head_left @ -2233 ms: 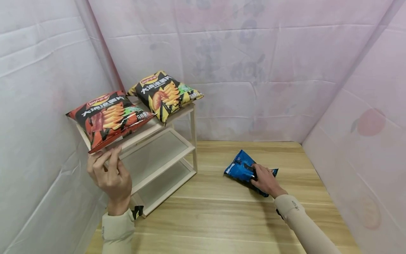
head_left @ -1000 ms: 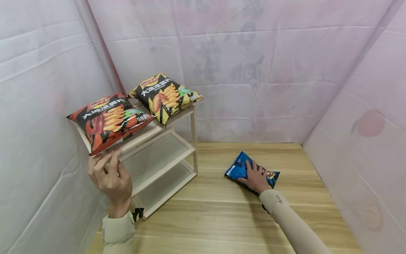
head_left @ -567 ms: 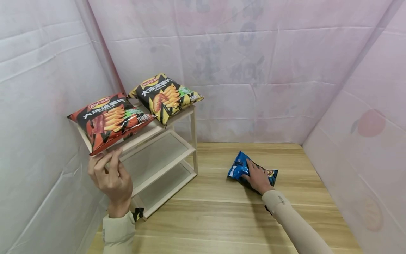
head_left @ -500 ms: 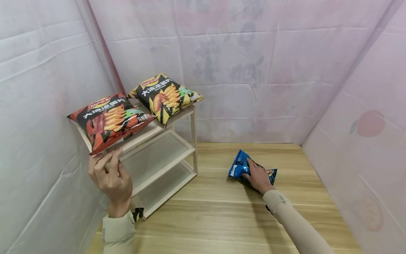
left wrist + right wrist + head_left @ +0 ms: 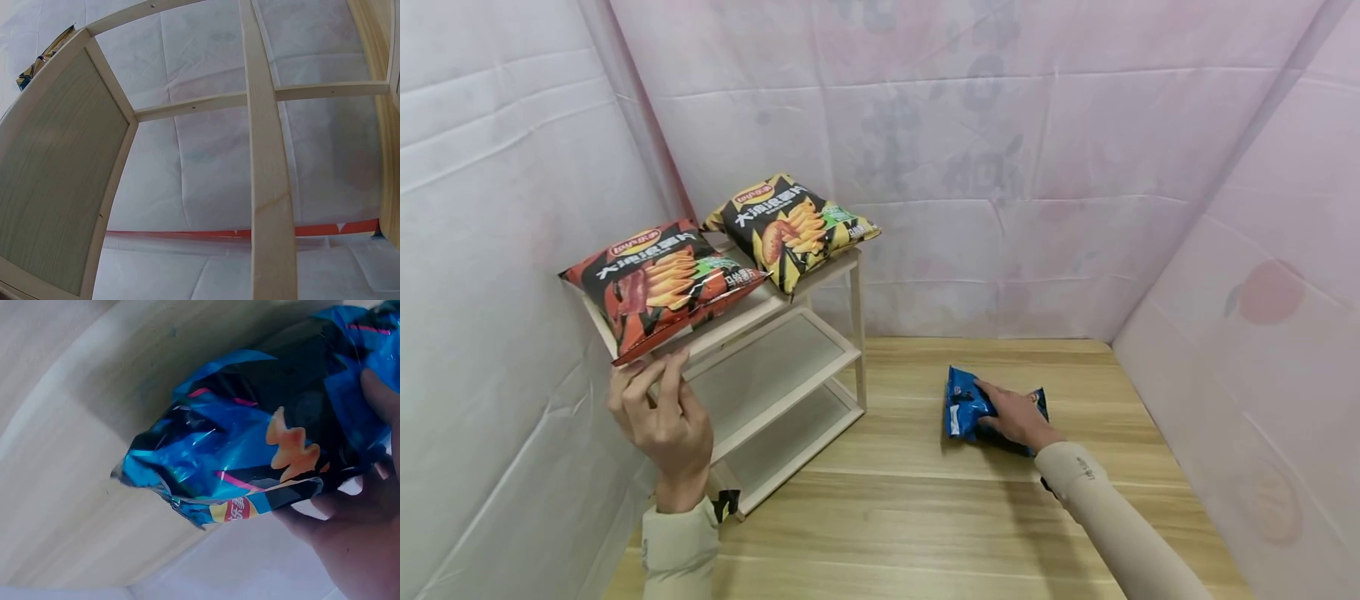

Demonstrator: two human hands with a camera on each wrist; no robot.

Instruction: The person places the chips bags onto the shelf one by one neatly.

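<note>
On the wooden tabletop, my right hand (image 5: pixel 1017 417) grips a blue chip bag (image 5: pixel 964 407) across its middle. In the right wrist view, the thumb lies on one side of this crinkled bag (image 5: pixel 244 434) and the other fingers on the opposite side. At left, curled fingers of my left hand (image 5: pixel 662 421) hold the front top edge of a pale wooden shelf rack (image 5: pixel 767 350). A red chip bag (image 5: pixel 655 287) lies on the rack's top just above that hand. Beside it rests a yellow-and-black chip bag (image 5: pixel 790 229). The left wrist view does not show the left hand clearly.
White and pinkish fabric walls (image 5: pixel 940 167) enclose the table (image 5: pixel 880 525) on the left, back and right. The rack has two lower shelves with pale panels. Its wooden rails (image 5: pixel 269 187) fill much of the left wrist view.
My right hand, spread flat on the blue chip bag a second ago, now grips it. The bag has turned and bunched up slightly. My left hand and the rack look unmoved.
</note>
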